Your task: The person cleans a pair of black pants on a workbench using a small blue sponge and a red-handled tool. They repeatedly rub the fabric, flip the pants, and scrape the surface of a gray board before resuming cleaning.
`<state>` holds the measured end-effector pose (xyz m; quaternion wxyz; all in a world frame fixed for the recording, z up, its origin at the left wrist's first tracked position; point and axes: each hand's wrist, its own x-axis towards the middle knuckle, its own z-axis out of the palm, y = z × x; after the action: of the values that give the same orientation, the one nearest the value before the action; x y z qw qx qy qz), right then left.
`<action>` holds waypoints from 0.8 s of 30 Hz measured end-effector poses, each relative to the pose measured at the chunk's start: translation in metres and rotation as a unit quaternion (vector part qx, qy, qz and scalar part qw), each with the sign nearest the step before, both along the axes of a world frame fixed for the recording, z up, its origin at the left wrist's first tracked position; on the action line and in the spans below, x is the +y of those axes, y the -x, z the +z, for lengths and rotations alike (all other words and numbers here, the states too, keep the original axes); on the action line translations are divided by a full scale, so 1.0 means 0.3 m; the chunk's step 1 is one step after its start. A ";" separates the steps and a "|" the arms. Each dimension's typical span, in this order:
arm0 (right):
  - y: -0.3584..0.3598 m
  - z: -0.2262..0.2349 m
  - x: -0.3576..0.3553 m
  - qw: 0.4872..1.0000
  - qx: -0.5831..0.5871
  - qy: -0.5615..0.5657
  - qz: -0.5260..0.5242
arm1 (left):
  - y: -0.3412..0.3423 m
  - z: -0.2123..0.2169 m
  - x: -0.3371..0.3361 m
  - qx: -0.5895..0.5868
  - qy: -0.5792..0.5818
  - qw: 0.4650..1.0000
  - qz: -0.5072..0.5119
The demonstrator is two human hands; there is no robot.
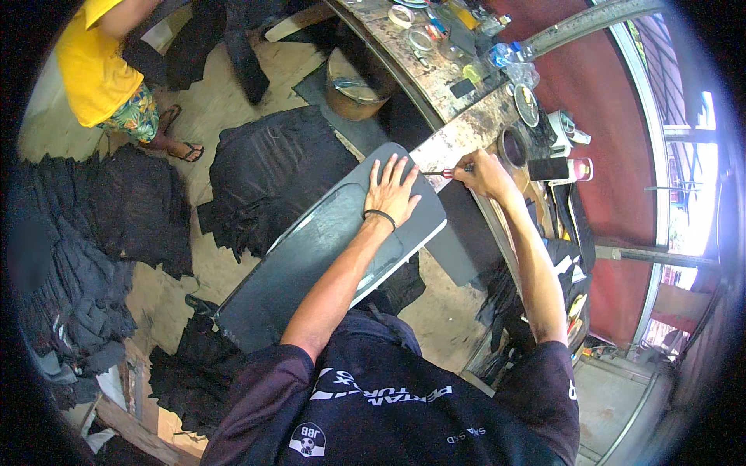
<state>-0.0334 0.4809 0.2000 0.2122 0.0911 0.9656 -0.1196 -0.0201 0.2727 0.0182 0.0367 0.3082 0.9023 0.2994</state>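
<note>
A long dark padded panel (pixel 311 245), with rounded corners and a pale rim, lies slantwise in front of me; it may be a vehicle seat. My left hand (pixel 392 194) rests flat on its far end, fingers spread, with a black band at the wrist. At the far right corner of the panel, my right hand (pixel 483 177) is closed round the reddish handle of a screwdriver (pixel 445 173). The thin shaft points left toward the panel's edge; whether its tip touches is too small to tell.
A cluttered workbench (pixel 447 144) runs along the right, with tape rolls (pixel 420 37), a bottle (pixel 505 54) and a phone (pixel 550 169). Black fabric heaps (pixel 272 171) cover much of the floor. A person in a yellow shirt (pixel 89 70) stands at the far left.
</note>
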 end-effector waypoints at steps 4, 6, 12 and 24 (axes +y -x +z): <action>0.039 -0.008 0.012 0.999 -0.023 -0.020 0.043 | 0.005 0.011 0.002 -0.018 0.011 1.000 -0.008; 0.040 -0.013 0.016 0.996 -0.040 -0.028 0.076 | 0.006 0.016 -0.001 -0.015 0.002 1.000 -0.009; 0.032 -0.015 0.028 0.986 0.013 0.000 0.168 | -0.001 0.012 -0.009 -0.009 -0.020 1.000 0.006; 0.077 -0.018 -0.110 0.936 -0.046 -0.184 0.298 | 0.113 -0.071 0.139 -0.022 -0.144 0.988 -0.058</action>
<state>-0.0566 0.4478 0.1946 0.2621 -0.1580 0.9427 0.1331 -0.0539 0.3146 -0.0030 0.0286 0.3556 0.8291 0.4304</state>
